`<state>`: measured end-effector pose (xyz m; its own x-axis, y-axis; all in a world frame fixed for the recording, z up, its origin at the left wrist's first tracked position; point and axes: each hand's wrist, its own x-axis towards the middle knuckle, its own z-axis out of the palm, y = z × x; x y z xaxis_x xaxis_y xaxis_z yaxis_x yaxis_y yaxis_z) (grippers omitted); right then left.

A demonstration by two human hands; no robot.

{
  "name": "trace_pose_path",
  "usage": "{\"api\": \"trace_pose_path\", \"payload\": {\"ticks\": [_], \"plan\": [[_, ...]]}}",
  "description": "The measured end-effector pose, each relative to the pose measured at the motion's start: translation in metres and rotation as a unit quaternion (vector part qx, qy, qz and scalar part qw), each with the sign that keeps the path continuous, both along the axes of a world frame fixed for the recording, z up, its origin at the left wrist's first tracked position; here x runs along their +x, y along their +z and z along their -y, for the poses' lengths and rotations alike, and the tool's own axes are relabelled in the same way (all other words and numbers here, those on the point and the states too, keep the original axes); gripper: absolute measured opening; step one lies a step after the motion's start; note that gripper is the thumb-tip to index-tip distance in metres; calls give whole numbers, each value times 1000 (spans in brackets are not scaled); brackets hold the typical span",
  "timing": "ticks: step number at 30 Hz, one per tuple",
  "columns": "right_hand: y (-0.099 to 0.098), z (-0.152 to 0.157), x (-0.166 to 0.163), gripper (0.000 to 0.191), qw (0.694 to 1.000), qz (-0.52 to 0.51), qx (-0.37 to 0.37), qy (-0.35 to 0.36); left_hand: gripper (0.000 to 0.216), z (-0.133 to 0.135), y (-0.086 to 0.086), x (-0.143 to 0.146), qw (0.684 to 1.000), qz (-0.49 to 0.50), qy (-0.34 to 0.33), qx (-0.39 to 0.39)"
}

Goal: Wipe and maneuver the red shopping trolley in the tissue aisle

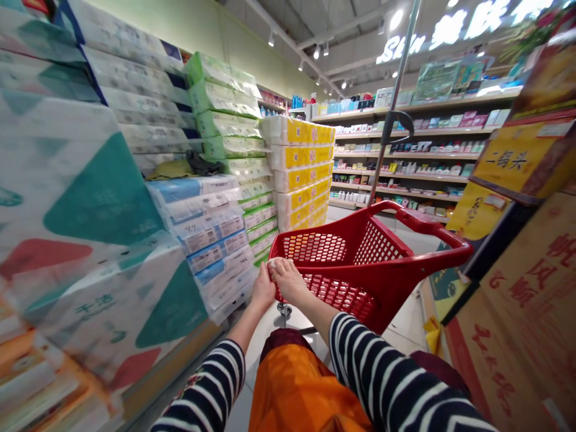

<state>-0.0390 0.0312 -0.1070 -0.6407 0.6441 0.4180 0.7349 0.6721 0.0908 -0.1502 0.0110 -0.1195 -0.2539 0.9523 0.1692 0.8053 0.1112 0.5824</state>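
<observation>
A red plastic shopping cart (396,294) with perforated basket walls stands in front of me, its handle toward the right. My left hand (264,287) is closed around the near left corner of the cart's rim. Right beside it, my right hand (288,279) presses down on the same corner, fingers bent over the rim. A small bit of white cloth (272,262) shows under the right fingertips; most of it is hidden. Both hands touch each other or nearly so. A cart caster (284,309) shows below them.
Stacked tissue packs (220,234) line the left, with large white-and-teal packs (103,198) nearer and yellow-and-white packs (301,168) behind. Cardboard boxes (531,294) rise close on the right. A metal pole (387,132) stands behind the cart, before shelves (418,154) of small goods.
</observation>
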Motion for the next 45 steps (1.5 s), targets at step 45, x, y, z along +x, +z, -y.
{"api": "trace_pose_path", "payload": {"ticks": [45], "plan": [[68, 46, 307, 41, 931, -52, 187, -309, 77, 33, 65, 241, 925, -255, -279, 27]]}}
